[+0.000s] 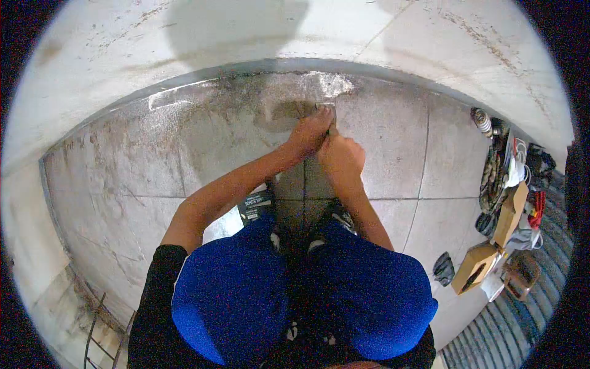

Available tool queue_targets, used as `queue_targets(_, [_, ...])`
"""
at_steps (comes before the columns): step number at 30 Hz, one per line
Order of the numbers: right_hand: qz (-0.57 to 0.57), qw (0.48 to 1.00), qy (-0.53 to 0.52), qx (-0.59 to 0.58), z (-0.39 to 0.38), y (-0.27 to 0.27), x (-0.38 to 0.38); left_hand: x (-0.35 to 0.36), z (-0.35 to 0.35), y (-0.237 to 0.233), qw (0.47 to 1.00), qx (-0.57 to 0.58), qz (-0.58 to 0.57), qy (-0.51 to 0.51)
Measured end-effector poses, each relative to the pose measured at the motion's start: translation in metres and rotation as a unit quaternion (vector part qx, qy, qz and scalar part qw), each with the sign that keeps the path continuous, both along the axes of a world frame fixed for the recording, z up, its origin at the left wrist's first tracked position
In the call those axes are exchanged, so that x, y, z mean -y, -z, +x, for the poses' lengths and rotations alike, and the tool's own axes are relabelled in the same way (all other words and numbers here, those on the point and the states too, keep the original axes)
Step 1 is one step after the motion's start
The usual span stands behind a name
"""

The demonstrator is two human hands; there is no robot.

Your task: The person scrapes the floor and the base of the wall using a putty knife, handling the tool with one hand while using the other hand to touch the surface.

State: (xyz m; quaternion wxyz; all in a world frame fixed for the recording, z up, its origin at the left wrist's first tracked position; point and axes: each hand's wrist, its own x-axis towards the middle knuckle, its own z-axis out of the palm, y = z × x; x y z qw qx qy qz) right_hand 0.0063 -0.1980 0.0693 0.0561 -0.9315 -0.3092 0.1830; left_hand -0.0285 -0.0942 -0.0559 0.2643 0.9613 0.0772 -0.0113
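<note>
Both my hands meet low over the grey tiled floor (pixel 381 123), not far from the foot of the wall. My right hand (pixel 342 157) is closed in a fist around a thin, dark, strip-like thing (pixel 333 123); its kind I cannot tell. Just ahead of that fist, my left hand (pixel 310 131) has its fingers pressed together along the same thing, fingertips pointing down at the floor. Most of the strip is hidden by the fingers. Pale worn patches (pixel 332 85) mark the floor just beyond the hands, and a dark damp-looking area lies beside them.
A white wall (pixel 369 34) curves across the front. Beside my left knee lies a dark printed package (pixel 255 205) with a white sheet (pixel 226 225). To the right are an opened cardboard box (pixel 476 269), a spiral bulb (pixel 483 123), red wire (pixel 537 209) and a corrugated sheet (pixel 510 335).
</note>
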Motion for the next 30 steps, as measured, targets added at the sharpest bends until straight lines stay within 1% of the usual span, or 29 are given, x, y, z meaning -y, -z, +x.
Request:
queue_targets(2, [-0.02, 1.0, -0.01, -0.012, 0.0, -0.002, -0.004, 0.0, -0.009, 0.011, 0.997, 0.074, 0.007, 0.019])
queue_targets(5, [-0.032, 0.999, -0.028, -0.032, 0.012, -0.001, -0.008, -0.011, -0.001, -0.012, 0.997, 0.069, -0.002, 0.016])
queue_targets(8, [-0.028, 0.999, -0.019, -0.039, 0.012, -0.003, -0.003, -0.011, 0.003, -0.028, 0.997, 0.04, -0.07, 0.009])
queue_targets(9, [-0.024, 0.999, -0.011, -0.04, 0.009, -0.005, -0.002, -0.006, 0.001, -0.019, 0.996, 0.073, -0.048, 0.009])
queue_targets(11, [0.0, 1.0, 0.003, -0.013, 0.001, -0.005, 0.001, 0.004, -0.01, 0.015, 0.991, 0.135, -0.002, 0.006])
queue_targets(14, [0.018, 1.0, -0.001, -0.009, 0.007, 0.004, -0.001, -0.009, 0.003, 0.004, 0.994, 0.112, -0.006, -0.006])
queue_targets(16, [0.042, 0.999, -0.009, -0.002, 0.02, 0.003, 0.002, -0.016, 0.011, -0.03, 0.998, 0.003, -0.063, 0.02])
queue_targets(18, [0.094, 0.996, 0.003, 0.008, 0.028, -0.005, 0.005, -0.021, 0.012, -0.051, 0.995, -0.001, -0.103, -0.01])
queue_targets(20, [0.114, 0.993, 0.034, 0.012, 0.037, -0.021, 0.005, -0.007, 0.005, -0.058, 0.98, 0.093, -0.145, -0.095])
queue_targets(21, [0.117, 0.992, 0.052, 0.012, 0.037, -0.025, 0.007, -0.007, 0.0, -0.054, 0.976, 0.126, -0.138, -0.116])
queue_targets(22, [0.17, 0.983, 0.064, 0.033, 0.039, -0.018, 0.005, -0.008, -0.005, -0.051, 0.969, 0.161, -0.131, -0.135])
queue_targets(23, [0.15, 0.987, 0.046, 0.046, 0.042, 0.001, 0.004, -0.009, -0.01, -0.046, 0.961, 0.196, -0.125, -0.153])
queue_targets(25, [0.112, 0.991, 0.009, 0.072, 0.043, 0.053, 0.006, -0.017, -0.019, -0.034, 0.967, 0.155, -0.126, -0.159])
queue_targets(27, [0.098, 0.991, 0.008, 0.085, 0.023, 0.087, 0.014, -0.022, -0.029, -0.018, 0.973, 0.101, -0.118, -0.172])
queue_targets(28, [0.091, 0.992, 0.007, 0.091, 0.013, 0.091, 0.017, -0.022, -0.031, -0.02, 0.972, 0.095, -0.126, -0.173])
queue_targets(30, [0.084, 0.994, 0.019, 0.061, -0.005, 0.09, 0.032, -0.025, -0.034, -0.024, 0.971, 0.083, -0.141, -0.175])
